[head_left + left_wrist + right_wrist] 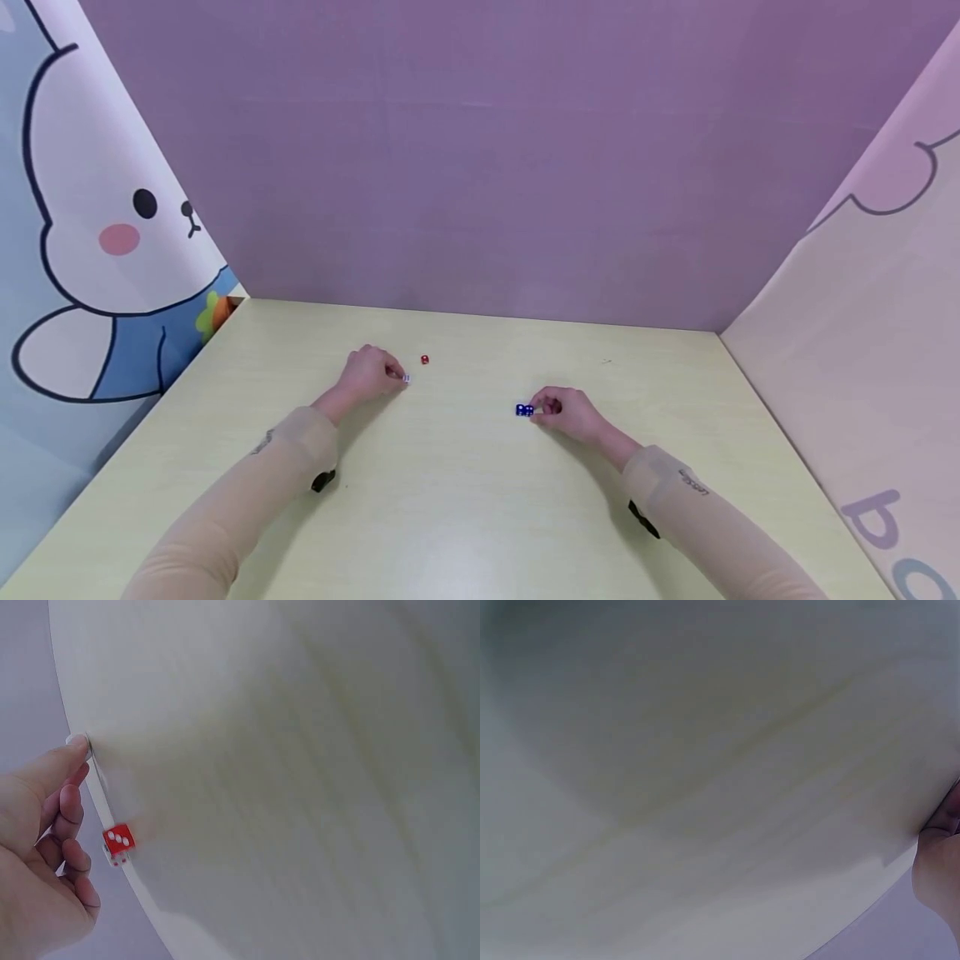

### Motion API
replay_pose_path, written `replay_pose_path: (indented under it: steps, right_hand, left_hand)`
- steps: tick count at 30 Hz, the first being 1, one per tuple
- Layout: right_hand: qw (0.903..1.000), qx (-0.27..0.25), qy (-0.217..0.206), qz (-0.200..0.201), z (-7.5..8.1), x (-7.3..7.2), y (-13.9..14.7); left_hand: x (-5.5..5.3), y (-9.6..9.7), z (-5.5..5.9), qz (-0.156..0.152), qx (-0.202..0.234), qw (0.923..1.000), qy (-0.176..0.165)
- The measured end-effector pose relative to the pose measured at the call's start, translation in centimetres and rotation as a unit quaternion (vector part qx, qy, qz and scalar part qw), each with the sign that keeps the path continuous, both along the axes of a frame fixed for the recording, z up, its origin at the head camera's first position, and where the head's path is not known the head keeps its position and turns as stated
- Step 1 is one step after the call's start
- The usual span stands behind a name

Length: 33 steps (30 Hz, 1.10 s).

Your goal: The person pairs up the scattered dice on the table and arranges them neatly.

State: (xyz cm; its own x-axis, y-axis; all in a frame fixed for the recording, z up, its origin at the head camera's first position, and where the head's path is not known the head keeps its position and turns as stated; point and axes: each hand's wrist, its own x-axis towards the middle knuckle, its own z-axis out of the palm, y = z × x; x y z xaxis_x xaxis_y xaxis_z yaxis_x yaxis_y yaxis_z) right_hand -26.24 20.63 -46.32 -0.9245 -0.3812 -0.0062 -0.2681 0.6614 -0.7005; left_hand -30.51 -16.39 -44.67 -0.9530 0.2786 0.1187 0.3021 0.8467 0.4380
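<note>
Just left of the red die (424, 359), the left hand (369, 373) pinches a white die (407, 379) at its fingertips, a hold that probably suits something so small. Right of the red die and nearer the person, the right hand (567, 412) pinches at the blue dice (524, 410), seemingly to keep the pair side by side. The red die rests free on the table (450, 500), whose flat top likely keeps it steady; beyond it rises a purple wall (480, 167).

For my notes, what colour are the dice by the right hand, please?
Blue dice with white pips, clearest in the head view.
</note>
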Motion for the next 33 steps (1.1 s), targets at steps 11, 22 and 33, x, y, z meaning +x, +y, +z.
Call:
replay_pose_path:
  steps: [11,22,33]
  right_hand:
    - [1.0000,0.004,-0.001,-0.007,-0.1,0.1,0.0]
    - [0.9999,-0.004,-0.010,-0.013,0.0,0.1,0.3]
    - [0.9996,-0.013,0.001,-0.024,0.6,1.0,1.3]
  left_hand:
    - [0.9,2.7,0.0,-0.026,-0.006,0.9996,-0.012]
    - [2.6,5.7,0.0,-0.015,0.044,0.9965,-0.070]
    - [3.9,7.8,-0.9,0.022,0.143,0.9794,-0.140]
